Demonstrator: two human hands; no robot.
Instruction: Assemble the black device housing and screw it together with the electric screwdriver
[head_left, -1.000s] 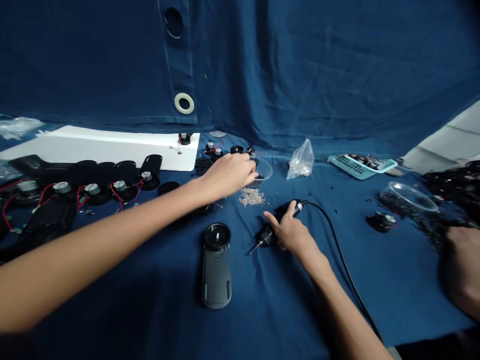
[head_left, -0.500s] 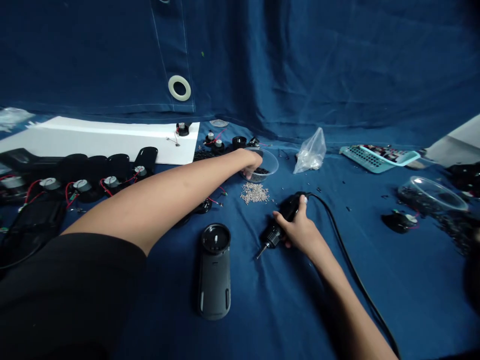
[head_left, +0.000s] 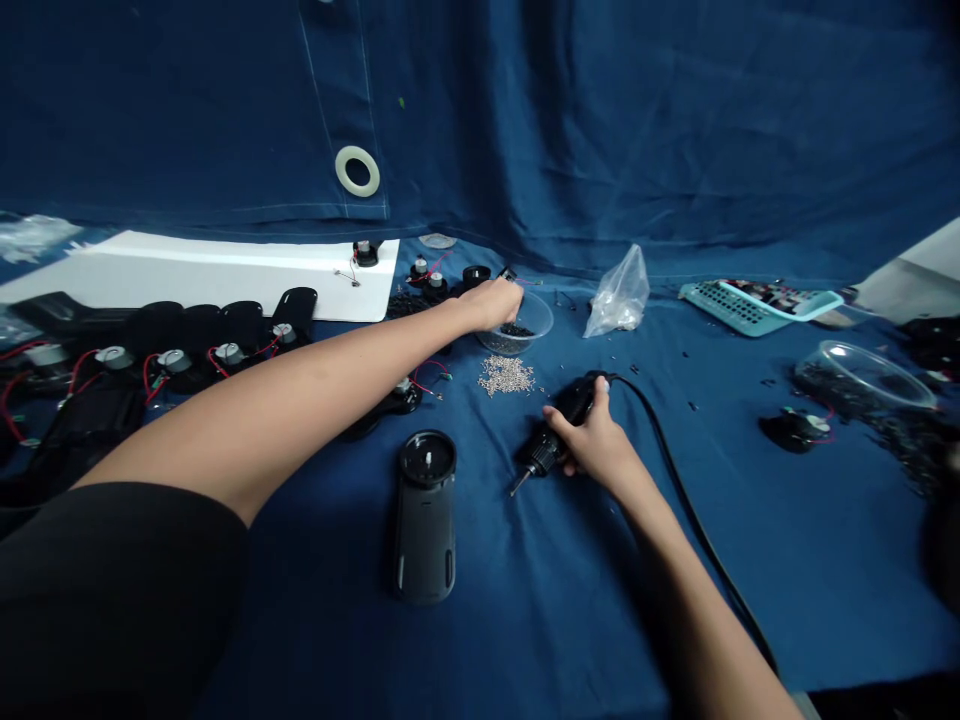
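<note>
My left hand [head_left: 495,303] reaches out over the left rim of a clear plastic bowl [head_left: 541,330] with small black pieces inside. Its fingers are curled closed, and whatever they may hold is hidden. In front of the bowl lies a pile of small silvery screws [head_left: 506,376]. My right hand [head_left: 598,440] is wrapped round a black corded electric screwdriver [head_left: 546,448], its bit pointing down and left towards the cloth. Left of that bit, a black elongated housing [head_left: 427,525] lies with its round socket at the far end and a small white peg in the socket.
At left stands a row of black parts with motors [head_left: 174,360] and red wires, before a white board [head_left: 247,285]. A clear bag [head_left: 619,292], a light-blue basket [head_left: 724,308], another clear tub [head_left: 870,378] and a wired motor part [head_left: 796,430] sit right. A blue curtain [head_left: 675,130] hangs behind.
My left hand has lifted slightly out of the bowl, and its fingers now sit at the rim. The right hand keeps its hold on the screwdriver. The whole view has shifted a little.
</note>
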